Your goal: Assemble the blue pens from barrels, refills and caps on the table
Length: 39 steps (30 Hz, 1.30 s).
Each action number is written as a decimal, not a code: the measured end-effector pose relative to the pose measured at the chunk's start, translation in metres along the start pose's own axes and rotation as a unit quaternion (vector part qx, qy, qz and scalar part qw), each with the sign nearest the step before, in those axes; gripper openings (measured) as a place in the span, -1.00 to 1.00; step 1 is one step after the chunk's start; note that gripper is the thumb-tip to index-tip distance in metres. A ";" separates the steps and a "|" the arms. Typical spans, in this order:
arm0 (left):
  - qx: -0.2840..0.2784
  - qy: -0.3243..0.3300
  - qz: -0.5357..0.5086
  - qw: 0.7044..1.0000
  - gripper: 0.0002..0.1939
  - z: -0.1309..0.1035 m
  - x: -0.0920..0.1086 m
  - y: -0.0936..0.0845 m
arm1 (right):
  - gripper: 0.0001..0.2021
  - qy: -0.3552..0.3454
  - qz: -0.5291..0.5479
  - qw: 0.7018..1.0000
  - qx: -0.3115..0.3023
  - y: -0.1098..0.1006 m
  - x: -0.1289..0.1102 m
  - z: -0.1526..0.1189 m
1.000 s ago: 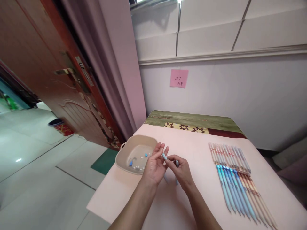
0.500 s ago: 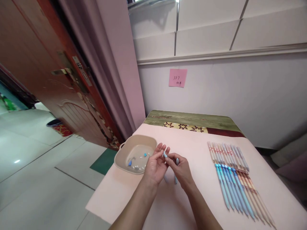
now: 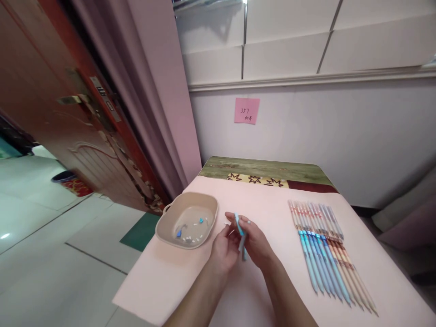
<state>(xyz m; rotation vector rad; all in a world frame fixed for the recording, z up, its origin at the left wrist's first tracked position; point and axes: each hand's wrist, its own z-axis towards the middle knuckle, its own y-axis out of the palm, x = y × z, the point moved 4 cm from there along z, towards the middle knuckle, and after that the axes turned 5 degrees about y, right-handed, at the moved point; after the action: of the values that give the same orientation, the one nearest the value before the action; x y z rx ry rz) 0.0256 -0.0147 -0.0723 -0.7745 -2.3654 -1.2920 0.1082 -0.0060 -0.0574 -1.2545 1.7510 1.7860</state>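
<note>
A slim light blue pen point(image 3: 238, 223) stands tilted between my two hands above the pink-covered table. My right hand point(image 3: 257, 243) is closed around it from the right. My left hand point(image 3: 225, 247) has its fingers curled in against the pen's lower part. A second blue end shows below my right fingers; whether it belongs to the same pen I cannot tell. A tiny pale bit shows near my left fingertips, too small to name. Just left of my hands, a beige basin point(image 3: 161, 229) holds several small white pieces and two blue bits.
Rows of pens lie on the right of the table: blue ones point(image 3: 322, 265), tan ones point(image 3: 354, 272) and pale ones with clear caps point(image 3: 315, 218) behind. A pink note point(image 3: 247, 111) is stuck to the wall. A wooden door point(image 3: 78, 136) stands left.
My left hand, palm up with spread fingers before, has curled in. The light blue part between my hands now shows as a longer upright pen. The view has shifted slightly right.
</note>
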 end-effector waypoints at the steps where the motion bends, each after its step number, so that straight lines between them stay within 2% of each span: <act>1: 0.001 -0.016 -0.004 1.000 -0.78 0.000 -0.003 0.000 | -0.69 -0.009 -0.035 0.999 -0.008 0.004 -0.002 -0.003; 3: 0.006 -0.020 -0.013 1.000 -0.76 -0.002 -0.002 0.000 | -0.63 -0.023 -0.068 0.997 -0.018 0.010 -0.006 -0.007; 6: -0.018 -0.006 -0.026 0.999 -0.73 -0.008 0.005 0.004 | -0.64 -0.052 -0.024 0.998 -0.021 0.012 -0.012 -0.008; 9: -0.051 0.005 -0.022 0.998 -0.75 -0.012 0.014 0.008 | -0.70 -0.096 0.034 0.995 -0.002 0.006 -0.019 -0.007; 11: -0.051 0.032 -0.005 0.998 -0.77 -0.012 0.022 0.008 | -0.73 -0.109 0.031 0.993 0.020 0.001 -0.023 -0.008; 13: -0.041 0.079 0.018 0.996 -0.78 -0.010 0.034 0.007 | -0.76 -0.105 -0.033 0.993 0.036 -0.003 -0.025 -0.009; 15: -0.040 0.122 0.040 0.991 -0.81 -0.008 0.047 0.006 | -0.75 -0.109 -0.154 0.981 0.050 -0.004 -0.026 -0.010; 18: -0.060 0.147 0.071 0.985 -0.85 -0.010 0.060 0.008 | -0.73 -0.142 -0.331 0.931 0.062 0.001 -0.023 -0.010; 20: -0.077 0.152 0.089 0.981 -0.86 -0.013 0.064 0.009 | -0.74 -0.152 -0.393 0.905 0.064 0.006 -0.018 -0.010; 23: -0.101 0.164 0.115 0.975 -0.87 -0.016 0.066 0.010 | -0.75 -0.152 -0.423 0.890 0.074 0.011 -0.012 -0.009; 28: -0.115 0.193 0.183 0.957 -0.81 -0.019 0.067 0.010 | -0.78 -0.150 -0.423 0.890 0.078 0.012 -0.010 -0.009; 35: -0.143 0.211 0.306 0.917 -0.76 -0.021 0.069 0.012 | -0.79 -0.168 -0.401 0.898 0.072 0.014 -0.010 -0.009; 39: -0.163 0.242 0.393 0.872 -0.75 -0.025 0.074 0.017 | -0.80 -0.167 -0.390 0.902 0.076 0.012 -0.007 -0.007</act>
<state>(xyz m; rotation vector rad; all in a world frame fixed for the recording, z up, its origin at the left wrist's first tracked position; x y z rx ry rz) -0.0216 -0.0060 -0.0086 -1.1750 -1.2264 -1.2955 0.1056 -0.0123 -0.0439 -1.2399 0.9606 1.2561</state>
